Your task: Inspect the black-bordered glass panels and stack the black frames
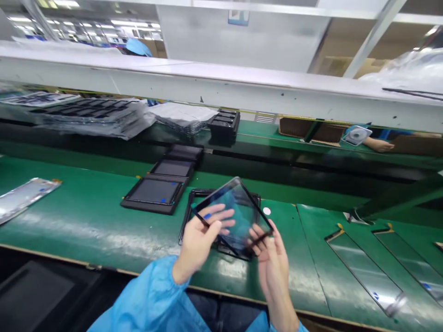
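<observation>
Between my two hands is a clear glass touch panel with a black border (238, 198), tilted above the green bench. My left hand (197, 240) grips its left edge, thumb on the near side and fingers showing through the glass. On the lower right edge, my right hand (273, 258) is closed, with some fingers behind the panel. Beneath it lie black rectangular frames (187, 216), partly hidden by the panel and my hands. A black tray with dark screens in its compartments (155, 191) rests to the left.
Two glass panels with orange tabs (367, 267) (408, 258) lie at right. A silvery panel (27, 198) is far left. A white disc (266, 210) sits behind my right hand. Stacked trays (100, 115) fill the rear shelf; another person's hand (380, 145) shows beyond.
</observation>
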Demonstrator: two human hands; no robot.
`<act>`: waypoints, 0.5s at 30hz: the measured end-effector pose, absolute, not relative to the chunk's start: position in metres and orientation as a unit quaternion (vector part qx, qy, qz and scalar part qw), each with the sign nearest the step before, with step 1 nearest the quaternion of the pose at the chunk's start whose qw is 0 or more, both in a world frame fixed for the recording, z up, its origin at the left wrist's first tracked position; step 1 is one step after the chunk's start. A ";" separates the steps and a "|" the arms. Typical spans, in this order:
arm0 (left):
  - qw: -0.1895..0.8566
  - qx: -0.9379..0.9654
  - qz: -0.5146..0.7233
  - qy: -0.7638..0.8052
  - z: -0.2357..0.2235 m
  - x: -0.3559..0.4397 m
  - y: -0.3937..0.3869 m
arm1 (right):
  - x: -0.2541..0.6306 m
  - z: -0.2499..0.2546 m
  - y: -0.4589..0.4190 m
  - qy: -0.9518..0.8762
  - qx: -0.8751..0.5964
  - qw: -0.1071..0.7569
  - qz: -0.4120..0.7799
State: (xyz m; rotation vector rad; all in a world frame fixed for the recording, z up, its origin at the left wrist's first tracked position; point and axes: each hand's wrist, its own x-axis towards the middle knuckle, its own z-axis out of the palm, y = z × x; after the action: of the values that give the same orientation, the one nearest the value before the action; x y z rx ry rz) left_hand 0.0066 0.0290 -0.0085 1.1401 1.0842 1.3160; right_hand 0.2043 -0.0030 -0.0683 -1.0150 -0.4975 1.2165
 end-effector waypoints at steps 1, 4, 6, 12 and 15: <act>0.445 0.518 0.545 0.486 -0.006 -0.010 0.042 | 0.201 -0.071 0.001 -0.240 -0.459 0.665 0.538; 0.125 0.687 0.388 0.602 -0.001 -0.077 0.102 | 0.212 -0.087 0.002 -0.289 -0.527 0.657 0.456; 0.070 0.696 0.333 0.632 -0.004 -0.121 0.150 | 0.229 -0.102 -0.003 -0.302 -0.577 0.648 0.396; 0.034 0.701 0.195 0.685 -0.041 -0.180 0.244 | 0.273 -0.144 -0.027 -0.290 -0.651 0.617 0.333; 0.035 0.710 0.145 0.688 -0.057 -0.183 0.256 | 0.296 -0.151 -0.042 -0.287 -0.676 0.602 0.315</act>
State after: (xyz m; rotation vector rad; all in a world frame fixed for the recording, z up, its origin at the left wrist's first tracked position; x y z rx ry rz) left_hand -0.1831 0.2564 -0.0568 2.1821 2.1156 0.4458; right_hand 0.2962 -0.0424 -0.1506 -1.5649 -0.6638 0.7308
